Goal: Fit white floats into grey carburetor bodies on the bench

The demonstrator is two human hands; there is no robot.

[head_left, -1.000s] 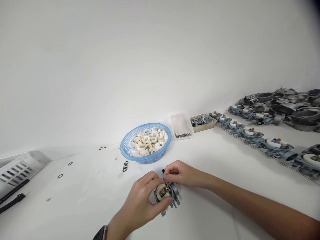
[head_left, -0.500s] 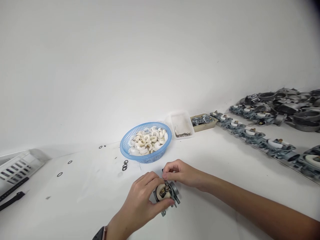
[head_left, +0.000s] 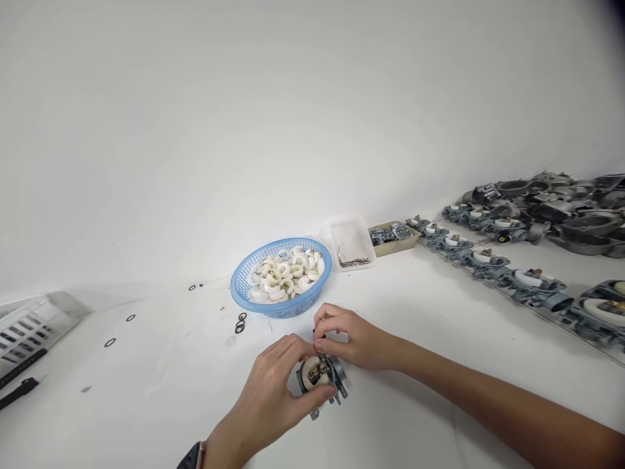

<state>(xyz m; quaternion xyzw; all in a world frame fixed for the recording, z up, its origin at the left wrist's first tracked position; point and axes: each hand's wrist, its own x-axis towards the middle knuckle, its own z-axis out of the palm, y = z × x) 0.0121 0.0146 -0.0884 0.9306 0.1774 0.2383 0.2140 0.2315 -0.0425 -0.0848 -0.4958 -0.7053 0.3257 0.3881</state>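
A metal carburetor body [head_left: 336, 378] with a white ring-shaped float [head_left: 308, 374] and brass parts faces up near the front of the table. My left hand [head_left: 278, 394] grips it, thumb on the near side and fingers on the far side. At its far edge, my right hand [head_left: 344, 335] is pinched, fingertips touching or just above the body. A small dark bit shows by those fingertips; what they hold is too small to make out. Behind the hands stands a blue basket [head_left: 305, 303] filled with white floats [head_left: 286, 269].
A clear tray [head_left: 350, 233] holds thin metal pins, beside a beige box [head_left: 396, 245] of metal parts. Carburetor bodies [head_left: 488, 264] line a board at right, with dark metal parts [head_left: 593, 228] behind. Black rings [head_left: 239, 327] lie left of the basket; a white crate [head_left: 36, 326] stands far left.
The whole view has shifted slightly. My right hand's index finger is raised and more bent, its fingertips still at the far edge of the body. My left hand keeps its grip.
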